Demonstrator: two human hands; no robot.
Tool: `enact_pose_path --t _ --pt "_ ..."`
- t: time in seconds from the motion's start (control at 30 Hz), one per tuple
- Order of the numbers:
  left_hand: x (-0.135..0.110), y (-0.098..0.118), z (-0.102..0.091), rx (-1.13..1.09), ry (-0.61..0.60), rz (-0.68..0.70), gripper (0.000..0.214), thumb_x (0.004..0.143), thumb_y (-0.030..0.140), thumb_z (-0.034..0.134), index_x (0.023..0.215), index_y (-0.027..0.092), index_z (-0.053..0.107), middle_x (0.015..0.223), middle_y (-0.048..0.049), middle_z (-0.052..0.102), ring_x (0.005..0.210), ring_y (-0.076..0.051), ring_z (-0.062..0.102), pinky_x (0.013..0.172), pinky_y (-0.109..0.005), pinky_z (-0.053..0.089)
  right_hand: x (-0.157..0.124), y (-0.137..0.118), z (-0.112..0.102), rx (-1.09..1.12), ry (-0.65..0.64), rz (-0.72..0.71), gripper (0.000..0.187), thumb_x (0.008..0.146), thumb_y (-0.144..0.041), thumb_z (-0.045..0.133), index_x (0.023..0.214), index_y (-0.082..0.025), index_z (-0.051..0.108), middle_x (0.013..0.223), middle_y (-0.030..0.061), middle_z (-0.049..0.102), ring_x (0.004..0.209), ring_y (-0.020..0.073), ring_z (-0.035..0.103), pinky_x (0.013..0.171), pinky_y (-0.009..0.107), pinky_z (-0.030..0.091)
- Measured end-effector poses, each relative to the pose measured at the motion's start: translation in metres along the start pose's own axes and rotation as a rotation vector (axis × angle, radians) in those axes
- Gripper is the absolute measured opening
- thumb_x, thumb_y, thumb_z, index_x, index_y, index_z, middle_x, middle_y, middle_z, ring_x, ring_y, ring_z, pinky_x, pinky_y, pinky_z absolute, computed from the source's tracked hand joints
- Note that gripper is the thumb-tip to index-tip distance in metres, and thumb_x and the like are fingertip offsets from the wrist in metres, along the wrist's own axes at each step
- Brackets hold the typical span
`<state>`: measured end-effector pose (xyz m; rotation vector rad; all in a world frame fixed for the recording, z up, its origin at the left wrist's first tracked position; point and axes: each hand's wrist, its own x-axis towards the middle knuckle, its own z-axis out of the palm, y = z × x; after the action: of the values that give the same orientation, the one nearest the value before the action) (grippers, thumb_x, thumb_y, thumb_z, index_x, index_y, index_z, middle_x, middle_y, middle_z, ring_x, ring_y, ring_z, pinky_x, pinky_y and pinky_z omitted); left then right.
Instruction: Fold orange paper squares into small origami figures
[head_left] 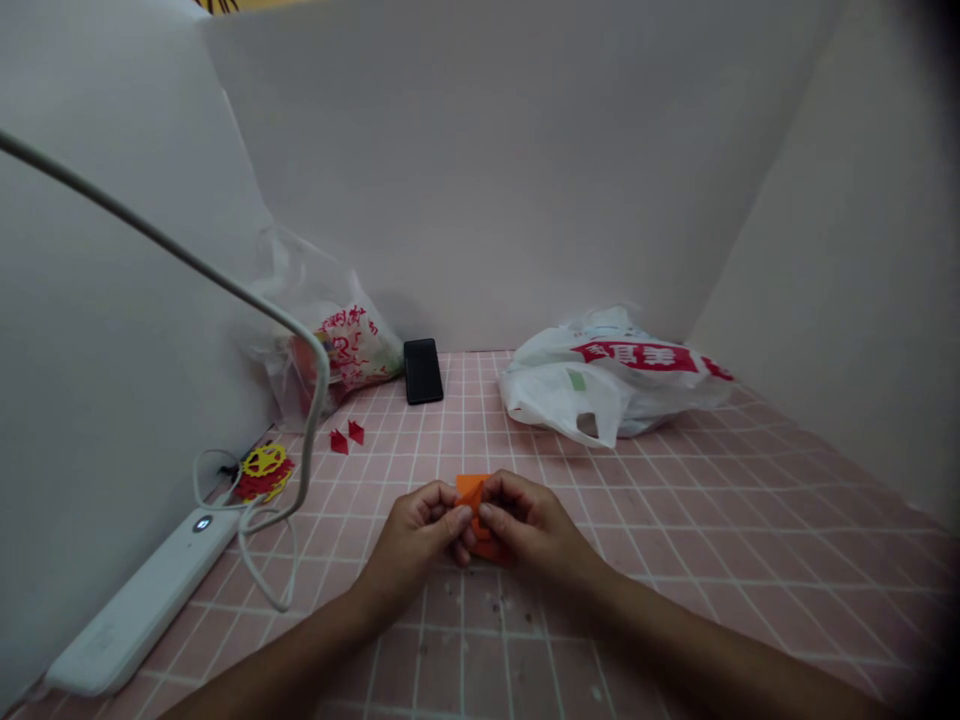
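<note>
A small piece of orange folded paper (472, 490) is held between my two hands, just above the pink tiled surface. My left hand (424, 530) pinches its left side between thumb and fingers. On the other side, my right hand (532, 520) grips the paper with thumb and forefinger near a raised, pointed fold. Part of the paper shows below the fingers; the fingers hide much of its shape.
Two small red folded pieces (340, 441) lie at the left, near a plastic bag (360, 345) and a black phone (424, 371). A white bag (562, 385) lies at the back right. Along the left wall are a white power strip (150, 600), a cable (187, 258) and yellow-and-red cutouts (264, 468).
</note>
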<state>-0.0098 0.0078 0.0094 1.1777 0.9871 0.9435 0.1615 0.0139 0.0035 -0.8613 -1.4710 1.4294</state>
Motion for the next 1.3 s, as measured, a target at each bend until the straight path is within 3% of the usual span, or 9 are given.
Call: enact_pose_path --t 0.23,0.4,0.63,0.77,1.07,1.3 --pt "-0.001 -0.002 0.001 0.049 0.064 0.093 0.025 0.084 0.039 0.067 0.090 0.016 0.057 0.069 0.0025 0.062 0.057 -0.010 0.059 0.057 -0.023 0.048 0.002 0.001 0.002 0.076 0.067 0.065 0.016 0.077 -0.029 0.065 0.072 -0.019 0.054 0.068 -0.0018 0.056 0.063 0.0124 0.052 0.059 0.025 0.042" --pt "0.000 0.001 0.000 0.050 0.112 0.121 0.023 0.079 0.033 0.071 0.085 0.017 0.056 0.074 0.0023 0.061 0.064 -0.010 0.060 0.060 -0.021 0.047 0.002 0.003 0.001 0.122 -0.002 0.053 0.018 0.081 -0.033 0.065 0.076 -0.019 0.056 0.068 -0.0024 0.056 0.060 0.0109 0.051 0.057 0.024 0.041" --pt "0.000 0.001 0.001 0.022 0.105 0.095 0.025 0.076 0.032 0.073 0.081 0.017 0.054 0.072 0.0023 0.061 0.063 -0.012 0.061 0.060 -0.023 0.049 0.002 0.004 0.001 0.053 0.008 0.053 0.019 0.085 -0.036 0.064 0.079 -0.018 0.061 0.070 -0.0005 0.060 0.060 0.0118 0.052 0.057 0.024 0.040" --pt "0.001 0.000 0.002 -0.002 0.103 0.102 0.025 0.075 0.031 0.073 0.083 0.017 0.054 0.072 0.0017 0.062 0.062 -0.012 0.061 0.060 -0.024 0.049 0.001 0.006 0.002 0.106 -0.018 0.086 0.022 0.087 -0.038 0.062 0.079 -0.018 0.059 0.066 -0.0011 0.060 0.055 0.0104 0.049 0.052 0.024 0.037" --pt "0.002 -0.002 0.002 -0.056 0.089 0.093 0.026 0.074 0.032 0.073 0.083 0.018 0.054 0.072 0.0004 0.065 0.061 -0.013 0.063 0.061 -0.026 0.050 0.002 0.012 0.004 0.247 -0.052 0.082 0.021 0.085 -0.037 0.066 0.081 -0.017 0.061 0.071 -0.0002 0.062 0.058 0.0093 0.052 0.059 0.025 0.042" --pt "0.000 -0.001 0.003 0.000 0.104 0.113 0.020 0.074 0.027 0.071 0.082 0.017 0.056 0.071 0.0019 0.062 0.062 -0.012 0.061 0.061 -0.024 0.049 0.001 0.005 0.005 0.152 -0.005 0.143 0.016 0.079 -0.032 0.066 0.077 -0.018 0.058 0.067 -0.0017 0.059 0.053 0.0090 0.047 0.048 0.021 0.033"
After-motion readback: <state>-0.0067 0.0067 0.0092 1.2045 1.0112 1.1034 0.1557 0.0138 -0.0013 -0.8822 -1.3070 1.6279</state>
